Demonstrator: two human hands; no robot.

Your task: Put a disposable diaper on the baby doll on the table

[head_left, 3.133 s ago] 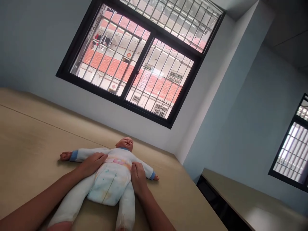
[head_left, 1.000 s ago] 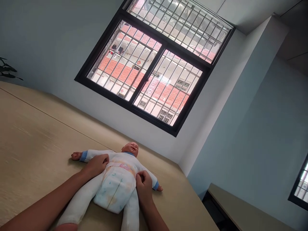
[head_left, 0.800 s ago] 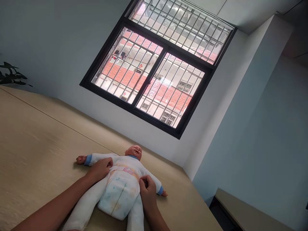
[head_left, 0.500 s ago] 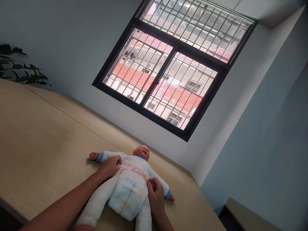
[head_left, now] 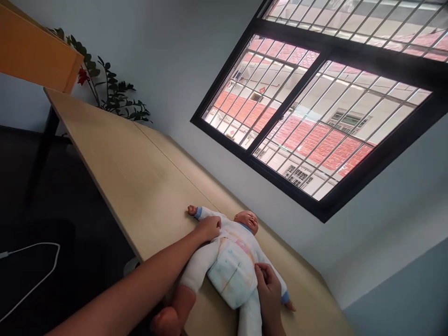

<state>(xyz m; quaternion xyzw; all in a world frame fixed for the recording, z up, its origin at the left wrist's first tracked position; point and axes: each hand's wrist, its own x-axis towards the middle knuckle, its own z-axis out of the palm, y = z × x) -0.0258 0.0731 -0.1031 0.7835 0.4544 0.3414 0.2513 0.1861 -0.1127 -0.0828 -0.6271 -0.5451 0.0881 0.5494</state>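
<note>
A baby doll (head_left: 224, 227) lies on its back on a wooden table, in a white top with blue cuffs and white leg coverings. A white diaper (head_left: 234, 273) with a pastel printed waistband covers its hips. My left hand (head_left: 209, 227) is closed at the diaper's waist, on the left side; the fingertips curl out of sight. On the other side my right hand (head_left: 269, 284) pinches the diaper's edge between thumb and fingers, beside the doll's blue-cuffed arm.
The tabletop (head_left: 140, 172) stretches away to the upper left, along a wall with a barred window (head_left: 283, 112). An orange box-like piece (head_left: 38, 51) and a leafy plant (head_left: 115, 95) stand beyond its far end. A white cable (head_left: 52, 266) shows at lower left.
The view has swung left, so the doll and both hands appear further right. The orange piece and cable have come into view. Both hands stay at the diaper's sides.
</note>
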